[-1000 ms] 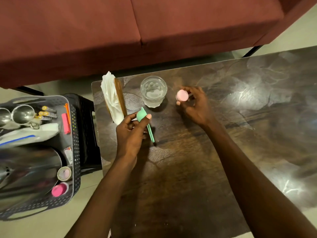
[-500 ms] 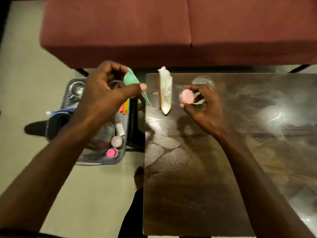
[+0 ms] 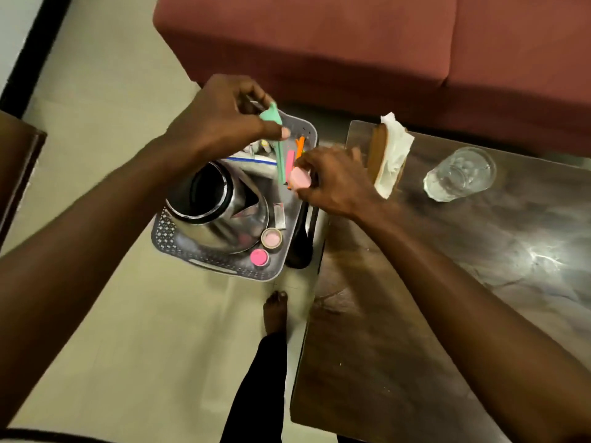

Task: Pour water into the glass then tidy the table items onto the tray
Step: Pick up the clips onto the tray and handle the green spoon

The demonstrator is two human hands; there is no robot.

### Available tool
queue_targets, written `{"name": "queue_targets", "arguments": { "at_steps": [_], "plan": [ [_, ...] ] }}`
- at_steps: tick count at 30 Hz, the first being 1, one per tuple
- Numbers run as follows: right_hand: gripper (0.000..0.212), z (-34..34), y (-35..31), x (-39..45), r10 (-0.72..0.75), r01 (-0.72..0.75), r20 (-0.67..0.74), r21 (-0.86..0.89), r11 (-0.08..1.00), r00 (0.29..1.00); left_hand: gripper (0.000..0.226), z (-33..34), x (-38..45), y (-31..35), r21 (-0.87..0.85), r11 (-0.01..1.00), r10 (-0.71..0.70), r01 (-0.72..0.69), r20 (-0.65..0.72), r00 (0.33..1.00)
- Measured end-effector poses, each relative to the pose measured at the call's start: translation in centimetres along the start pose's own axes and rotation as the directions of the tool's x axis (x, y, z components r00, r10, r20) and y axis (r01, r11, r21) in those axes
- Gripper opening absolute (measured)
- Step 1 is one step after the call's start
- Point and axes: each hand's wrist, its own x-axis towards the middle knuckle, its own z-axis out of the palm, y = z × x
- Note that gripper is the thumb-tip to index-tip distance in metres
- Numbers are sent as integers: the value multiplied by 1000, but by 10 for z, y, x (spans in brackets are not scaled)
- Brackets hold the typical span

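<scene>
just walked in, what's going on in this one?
A person is tidying table items into a grey tray on the floor. The left hand holds a green spoon over the tray; the right hand pinches a small pink lid at the tray's edge. A steel kettle already sits in the tray. The glass of water and a napkin holder remain on the table.

My left hand (image 3: 220,123) holds a mint-green spoon (image 3: 275,135); my right hand (image 3: 332,180) pinches a pale pink cap (image 3: 299,179). The tray (image 3: 169,238) is grey with a perforated diamond pattern — on it a shiny silver kettle (image 3: 217,209), a hot-pink lid (image 3: 259,257), and orange and pink sticks (image 3: 295,155), perhaps straws. The table (image 3: 447,282) is dark marbled brown; the sofa (image 3: 351,43), maroon.
</scene>
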Motion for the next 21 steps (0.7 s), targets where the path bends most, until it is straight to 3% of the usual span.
{"name": "queue_targets", "arguments": {
  "at_steps": [7,14,16,21],
  "plan": [
    [47,44,-2,26,-34,65,89,-377,924,995,41,-15,14,0,230,972,50,-46,-9,999],
    [34,58,-2,43,-22,44,59,-408,912,998,36,-10,-26,-3,420,906,86,-58,-48,995],
    [35,62,0,48,-31,66,87,-435,898,996,31,-3,-46,-1,390,921,48,-9,-91,995],
    [34,65,3,57,-36,76,94,-468,881,995,29,21,-90,-3,245,969,77,-44,-128,989]
  ]
}}
